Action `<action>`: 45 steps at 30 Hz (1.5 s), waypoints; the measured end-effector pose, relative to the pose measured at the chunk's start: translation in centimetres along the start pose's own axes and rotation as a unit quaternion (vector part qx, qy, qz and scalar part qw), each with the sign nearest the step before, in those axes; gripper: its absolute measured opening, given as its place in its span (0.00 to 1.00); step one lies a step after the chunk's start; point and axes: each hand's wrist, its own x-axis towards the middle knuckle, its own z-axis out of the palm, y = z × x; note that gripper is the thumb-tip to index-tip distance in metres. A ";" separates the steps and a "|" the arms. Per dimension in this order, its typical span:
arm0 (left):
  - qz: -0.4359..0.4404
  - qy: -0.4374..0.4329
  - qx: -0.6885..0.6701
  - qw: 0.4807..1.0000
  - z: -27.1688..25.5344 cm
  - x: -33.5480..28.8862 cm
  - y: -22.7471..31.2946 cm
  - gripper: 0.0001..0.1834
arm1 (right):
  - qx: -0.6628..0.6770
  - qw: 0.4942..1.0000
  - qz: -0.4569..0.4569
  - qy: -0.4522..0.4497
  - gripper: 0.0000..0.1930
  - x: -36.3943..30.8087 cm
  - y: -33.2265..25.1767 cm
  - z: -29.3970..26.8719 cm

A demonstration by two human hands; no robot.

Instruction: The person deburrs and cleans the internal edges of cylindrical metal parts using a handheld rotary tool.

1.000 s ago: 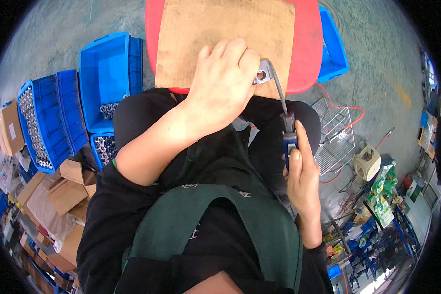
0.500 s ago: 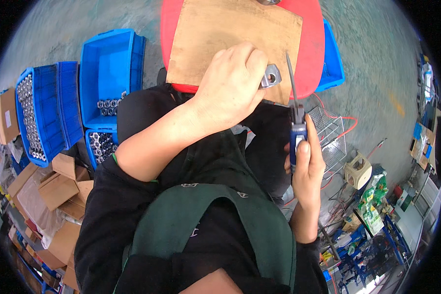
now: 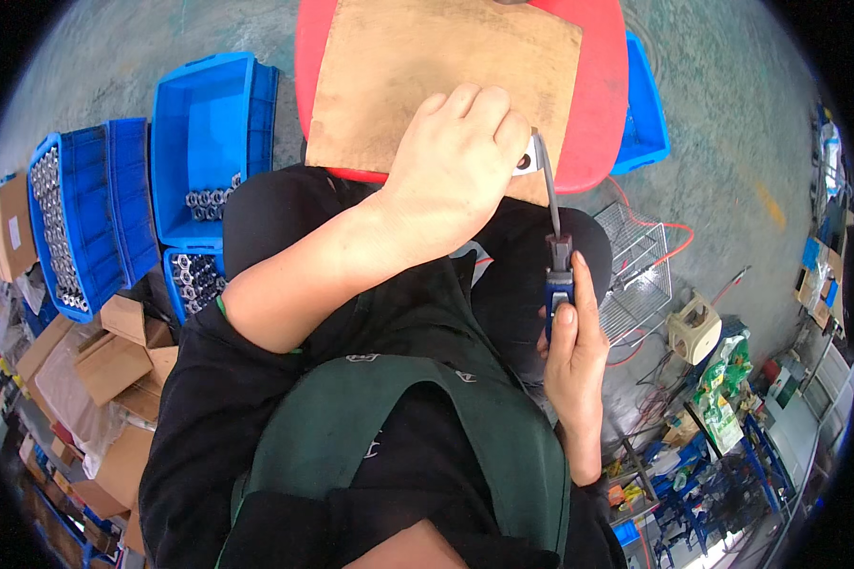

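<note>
Head view: left hand [image 3: 455, 175] holds metal part [image 3: 531, 156], right hand [image 3: 571, 365] screwdriver [image 3: 555, 266]

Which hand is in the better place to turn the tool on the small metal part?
The right hand, probably. It already grips the blue handle of the screwdriver, whose shaft points up at the metal part. The left hand is closed around that part over the brown board, steadying it.

Board [image 3: 417, 76] on stool [image 3: 598, 104], bins [image 3: 199, 142] left, wire basket [image 3: 636, 266] right
</note>
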 end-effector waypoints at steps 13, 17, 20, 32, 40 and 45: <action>-0.004 -0.015 -0.020 1.000 0.1 0.2 0.0 0.17 | 0.026 0.999 -0.020 -0.006 0.23 1.3 1.0 0.6; 0.009 -0.004 -0.017 1.000 0.2 0.1 -0.2 0.17 | 0.029 0.998 0.047 -0.014 0.22 0.4 -0.2 0.2; 0.009 -0.003 -0.023 1.000 0.4 0.0 -0.1 0.17 | 0.058 0.994 0.092 -0.028 0.22 2.4 -1.1 0.4; -0.017 0.033 -0.088 0.995 -0.2 0.1 -0.4 0.16 | 0.099 0.994 0.022 0.038 0.23 1.3 -1.3 -0.2; 0.004 0.013 -0.042 0.999 0.0 0.1 -0.9 0.16 | 0.091 0.994 0.058 0.000 0.24 -1.0 -0.6 -0.3; 0.012 -0.001 -0.040 0.999 0.1 -0.1 -0.5 0.17 | 0.037 0.997 0.064 -0.020 0.24 -0.4 -1.0 -0.6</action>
